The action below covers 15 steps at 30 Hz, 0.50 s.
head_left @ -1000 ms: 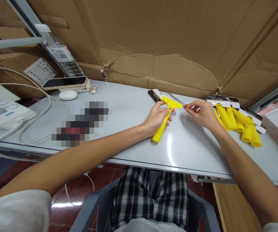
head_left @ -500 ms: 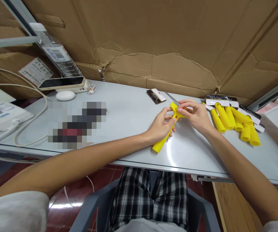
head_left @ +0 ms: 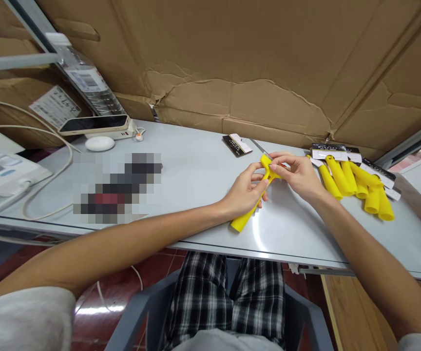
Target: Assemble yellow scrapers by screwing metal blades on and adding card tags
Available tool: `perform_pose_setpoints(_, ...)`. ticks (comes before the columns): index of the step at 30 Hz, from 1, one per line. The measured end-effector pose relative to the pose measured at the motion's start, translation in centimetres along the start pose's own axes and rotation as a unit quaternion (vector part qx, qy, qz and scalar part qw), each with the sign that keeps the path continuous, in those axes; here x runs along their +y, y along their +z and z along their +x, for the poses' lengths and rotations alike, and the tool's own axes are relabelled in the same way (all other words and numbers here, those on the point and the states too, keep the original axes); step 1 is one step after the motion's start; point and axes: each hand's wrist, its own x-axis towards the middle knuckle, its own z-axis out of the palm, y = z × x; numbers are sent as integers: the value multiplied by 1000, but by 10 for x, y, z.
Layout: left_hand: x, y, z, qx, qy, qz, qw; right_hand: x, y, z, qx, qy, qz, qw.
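A yellow Y-headed plastic tool with a long tubular handle [head_left: 242, 222] slants over the table in front of me. My left hand [head_left: 245, 192] is closed round its upper handle, just below the forked head. At that head, my right hand [head_left: 294, 173] is closed in a pinch, thumb and index fingertips together. A tiny dark or metallic bit shows at those fingertips, too small to name. Behind the right hand lies a thin silver metal tool [head_left: 258, 146], partly hidden, with a bit of orange-red near the fingers. A black-and-white printed card [head_left: 237, 145] lies beyond the left hand.
Several similar yellow tools [head_left: 342, 178] with black-and-white cards [head_left: 329, 151] are piled at right. At left are a phone [head_left: 93, 125], a white oval case [head_left: 100, 143], a water bottle [head_left: 88, 80], cables and a pixelated item [head_left: 119, 187]. Cardboard [head_left: 269, 58] walls the back.
The right fingertips have shifted slightly at the tool's head, and a small dark bit now shows by them. Otherwise both hands and the tool hold nearly the same place.
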Motion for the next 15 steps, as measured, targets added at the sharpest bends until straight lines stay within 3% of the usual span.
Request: perform_pose_setpoints(15, 7, 3, -1, 5, -23, -4, 1000, -1, 4, 0, 4, 44, 65, 997)
